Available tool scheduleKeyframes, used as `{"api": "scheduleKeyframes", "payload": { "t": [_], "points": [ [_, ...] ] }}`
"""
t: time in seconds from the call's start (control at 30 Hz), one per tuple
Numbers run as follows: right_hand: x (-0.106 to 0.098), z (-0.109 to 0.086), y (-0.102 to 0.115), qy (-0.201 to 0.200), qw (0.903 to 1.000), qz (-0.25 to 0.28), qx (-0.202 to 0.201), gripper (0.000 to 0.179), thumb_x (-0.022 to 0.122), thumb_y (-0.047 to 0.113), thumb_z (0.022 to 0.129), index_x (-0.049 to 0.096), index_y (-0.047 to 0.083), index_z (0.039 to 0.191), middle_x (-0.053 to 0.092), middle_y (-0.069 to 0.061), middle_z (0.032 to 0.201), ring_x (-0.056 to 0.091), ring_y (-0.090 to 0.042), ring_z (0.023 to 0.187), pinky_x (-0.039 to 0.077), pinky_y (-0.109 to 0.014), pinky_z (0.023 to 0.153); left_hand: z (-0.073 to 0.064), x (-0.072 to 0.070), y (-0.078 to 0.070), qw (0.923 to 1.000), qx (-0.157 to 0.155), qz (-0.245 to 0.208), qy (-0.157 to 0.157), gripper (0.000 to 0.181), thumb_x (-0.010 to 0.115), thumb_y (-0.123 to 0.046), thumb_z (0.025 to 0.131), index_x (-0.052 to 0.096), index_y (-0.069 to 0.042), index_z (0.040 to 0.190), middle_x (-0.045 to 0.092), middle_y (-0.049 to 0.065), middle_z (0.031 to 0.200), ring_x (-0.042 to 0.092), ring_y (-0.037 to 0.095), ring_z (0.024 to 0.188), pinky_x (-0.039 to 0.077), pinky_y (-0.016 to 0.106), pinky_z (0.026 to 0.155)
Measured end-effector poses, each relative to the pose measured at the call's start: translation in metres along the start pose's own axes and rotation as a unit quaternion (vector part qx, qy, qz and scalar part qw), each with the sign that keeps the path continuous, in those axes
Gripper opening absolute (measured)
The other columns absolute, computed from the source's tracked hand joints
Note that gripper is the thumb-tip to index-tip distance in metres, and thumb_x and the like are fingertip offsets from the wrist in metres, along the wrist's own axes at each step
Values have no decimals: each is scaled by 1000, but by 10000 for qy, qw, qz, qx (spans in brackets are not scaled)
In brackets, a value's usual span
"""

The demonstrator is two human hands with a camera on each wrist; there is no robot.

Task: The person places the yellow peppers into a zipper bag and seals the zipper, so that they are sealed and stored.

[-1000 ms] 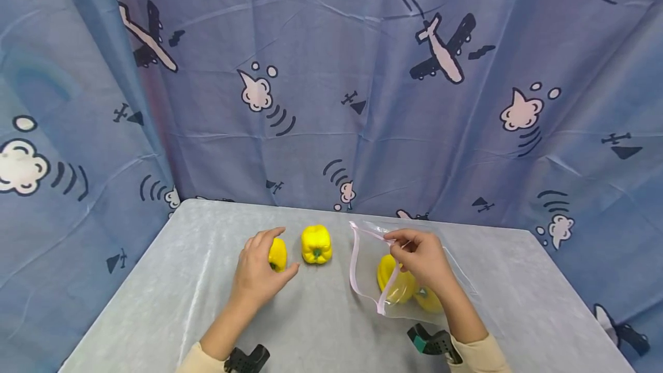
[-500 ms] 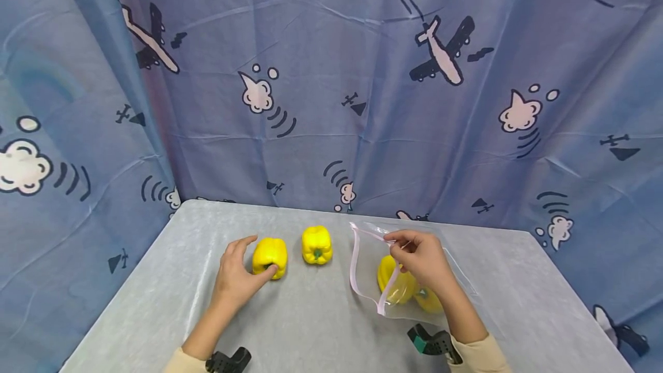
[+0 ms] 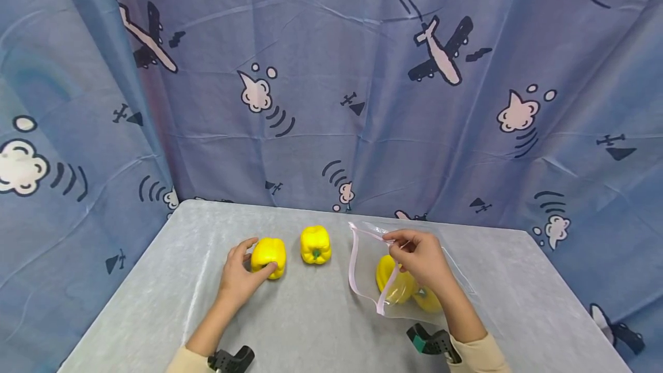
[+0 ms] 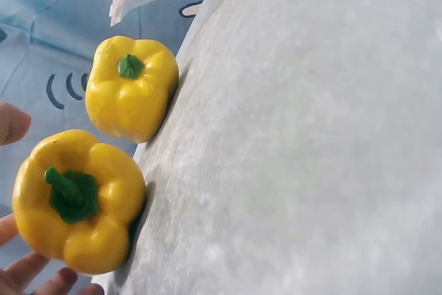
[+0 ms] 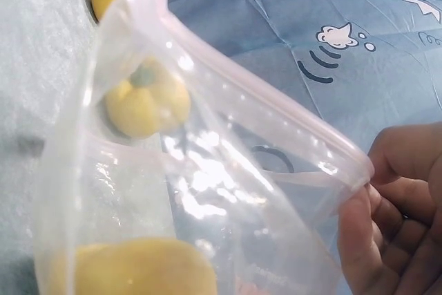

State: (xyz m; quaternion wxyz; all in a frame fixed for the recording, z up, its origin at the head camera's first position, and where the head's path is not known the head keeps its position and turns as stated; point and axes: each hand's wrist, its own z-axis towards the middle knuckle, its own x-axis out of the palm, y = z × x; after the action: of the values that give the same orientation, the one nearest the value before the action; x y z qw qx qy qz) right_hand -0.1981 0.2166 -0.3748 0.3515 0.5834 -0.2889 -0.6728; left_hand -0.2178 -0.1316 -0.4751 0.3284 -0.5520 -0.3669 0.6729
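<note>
We have our left hand around a yellow pepper (image 3: 266, 253), low and left of the frame's middle. That hand's (image 3: 240, 275) grip is spread apart, and the left wrist view shows a gap between thumb and pepper. At the lower right, our right hand (image 3: 422, 255) pinches a clear bag (image 3: 353, 263) by its pink edge (image 5: 276, 98). Inside the bag we see two peppers (image 3: 385, 272). Near the middle, another pepper (image 3: 315, 244) sits on the grey counter (image 3: 321, 327). A blue curtain (image 3: 311, 45) with planes fills the top.
</note>
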Motion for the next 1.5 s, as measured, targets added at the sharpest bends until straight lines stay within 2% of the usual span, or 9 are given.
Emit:
{"api": "scheduleKeyframes", "payload": {
  "t": [0.13, 0.27, 0.43, 0.63, 0.93, 1.3, 1.5],
  "points": [
    [0, 0, -1, 4, 10000, -13, -3, 22, 61, 2, 85, 72, 4, 104, 63, -9, 78, 53, -16, 55, 53, -26, 51, 2, 3, 1, 9992, -243, -310, 94, 71, 79, -34, 78, 47, -13, 138, 43, 17, 139, 55, 34, 118, 47, 48, 95],
    [1, 0, -1, 14, 9999, -20, 112, 22, 62, 4, 85, 73, 6, 104, 65, -10, 80, 54, -17, 58, 54, -27, 52, 3, 5, 2, 9984, -375, -414, 111, 69, 78, -33, 78, 48, -13, 137, 44, 17, 138, 55, 33, 115, 48, 46, 92],
    [1, 0, -1, 1, 9999, -11, 135, 21, 62, 4, 85, 73, 8, 103, 65, -9, 80, 54, -17, 57, 53, -27, 52, 4, 7, 3, 9976, -434, -533, 125, 70, 78, -30, 78, 46, -10, 137, 44, 17, 138, 55, 32, 113, 46, 44, 92],
    [1, 2, -2, 20, 10000, 7, 67, 20, 61, 3, 85, 73, 7, 102, 62, -8, 77, 53, -16, 54, 53, -27, 50, 5, 10, 3, 9962, -450, -737, 136, 72, 79, -23, 78, 43, -8, 138, 46, 16, 141, 54, 34, 117, 45, 46, 97],
    [2, 2, -3, 16, 10000, -46, 66, 21, 61, 3, 85, 73, 8, 102, 62, -8, 78, 52, -16, 54, 53, -28, 51, 5, 14, 3, 9979, -367, -526, 26, 76, 80, -22, 75, 41, -8, 139, 47, 18, 139, 50, 35, 125, 43, 50, 101],
    [2, 3, -3, 0, 9999, -62, 104, 21, 61, 3, 85, 73, 8, 102, 62, -8, 78, 52, -16, 54, 53, -26, 51, 4, 17, 2, 9988, -402, -280, -5, 83, 83, -25, 73, 37, -8, 140, 46, 19, 138, 47, 35, 125, 40, 53, 103],
    [2, 3, -2, 2, 9999, -94, 137, 21, 61, 4, 85, 73, 8, 102, 62, -8, 79, 53, -16, 54, 54, -26, 51, 3, 18, 1, 9987, -449, -196, -145, 81, 83, -29, 73, 40, -10, 139, 47, 18, 137, 47, 35, 124, 40, 53, 101]
  ]
}}
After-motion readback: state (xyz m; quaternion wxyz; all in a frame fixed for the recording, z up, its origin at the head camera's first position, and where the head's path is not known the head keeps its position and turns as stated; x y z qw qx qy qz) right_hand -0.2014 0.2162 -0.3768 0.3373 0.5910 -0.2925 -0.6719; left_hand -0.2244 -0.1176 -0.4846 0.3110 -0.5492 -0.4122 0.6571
